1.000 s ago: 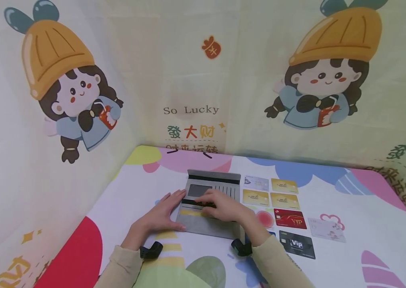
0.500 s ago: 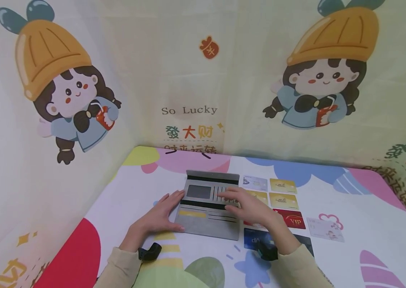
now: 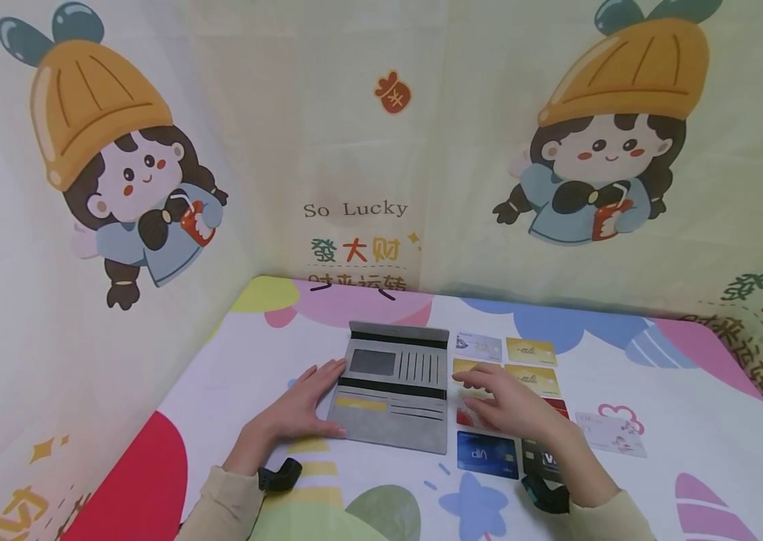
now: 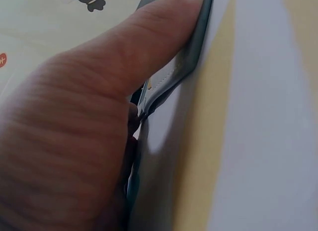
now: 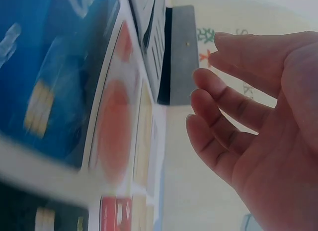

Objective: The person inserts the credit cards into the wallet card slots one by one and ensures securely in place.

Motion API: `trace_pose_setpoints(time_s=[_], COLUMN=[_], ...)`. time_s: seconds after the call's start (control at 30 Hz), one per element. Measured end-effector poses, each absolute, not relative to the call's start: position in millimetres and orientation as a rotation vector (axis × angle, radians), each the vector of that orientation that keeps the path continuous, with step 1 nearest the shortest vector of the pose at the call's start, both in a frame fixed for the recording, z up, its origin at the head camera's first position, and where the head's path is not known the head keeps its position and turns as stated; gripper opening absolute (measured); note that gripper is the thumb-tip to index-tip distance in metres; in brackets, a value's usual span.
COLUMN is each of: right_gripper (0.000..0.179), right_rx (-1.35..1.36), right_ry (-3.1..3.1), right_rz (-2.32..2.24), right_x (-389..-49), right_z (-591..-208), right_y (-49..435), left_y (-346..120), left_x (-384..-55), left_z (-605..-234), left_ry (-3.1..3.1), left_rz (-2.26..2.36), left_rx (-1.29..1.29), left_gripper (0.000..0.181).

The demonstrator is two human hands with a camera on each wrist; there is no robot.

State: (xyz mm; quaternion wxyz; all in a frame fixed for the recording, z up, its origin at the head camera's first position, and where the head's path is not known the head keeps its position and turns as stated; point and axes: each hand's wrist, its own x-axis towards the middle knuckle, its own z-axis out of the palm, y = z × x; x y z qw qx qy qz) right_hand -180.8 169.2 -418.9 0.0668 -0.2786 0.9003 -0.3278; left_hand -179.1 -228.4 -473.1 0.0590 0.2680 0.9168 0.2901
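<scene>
A grey card wallet [image 3: 415, 434] lies unfolded on the table, with a gold card [image 3: 362, 404] showing in a lower left slot. My left hand [image 3: 293, 406] rests along the wallet's left edge, fingers extended and thumb at the lower corner. In the left wrist view the thumb [image 4: 144, 42] lies over the wallet's edge. My right hand [image 3: 516, 406] is over the laid-out cards, right of the wallet. It holds nothing, its fingers [image 5: 213, 116] loosely bent in the right wrist view. Beneath it, a gold card [image 3: 465, 366] and a red-and-white card [image 3: 467, 419] are partly hidden.
Around my right hand lie a silver card [image 3: 479, 346], gold cards [image 3: 531, 352], a blue VIP card [image 3: 487, 454] and a partly covered black card [image 3: 535, 451]. Farther right is a pale card [image 3: 611, 434]. A printed cloth wall [image 3: 259, 150] stands behind the table.
My right hand has moved right, from over the wallet's slots to over the cards. The gold card in the slot is uncovered. My left hand has stayed on the wallet's edge.
</scene>
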Motion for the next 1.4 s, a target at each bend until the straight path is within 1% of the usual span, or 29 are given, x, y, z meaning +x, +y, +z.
trace_pose_setpoints(time_s=[0.2,0.5,0.77,1.1,1.3,1.4], right_gripper=[0.038,0.036,0.034,0.044,0.043,0.043], right_rx=[-0.816,-0.853,-0.809,-0.737,-0.804,-0.755], right_ry=[2.747,2.779,2.733,2.694,2.762,2.761], right_rz=[-0.947,-0.883,-0.895,-0.849,-0.766,-0.759], right_x=[-174,-168,-160,-148,-147,-147], right_z=[-418,-422,-425,-431,-435,-436], right_y=[186,203,220,238,248,252], left_y=[-228,-229,-230,-231,-230,-228], left_x=[-179,-179,-180,-177,-177,-177], left_z=[-475,-473,-477,-477,-476,-475], left_ry=[2.772,2.777,2.779,2.775,2.774,2.781], left_rz=[0.882,0.892,0.876,0.887,0.883,0.877], left_rx=[0.817,0.828,0.846,0.829,0.811,0.808], left_gripper=[0.111,0.11,0.111,0.111,0.111,0.111])
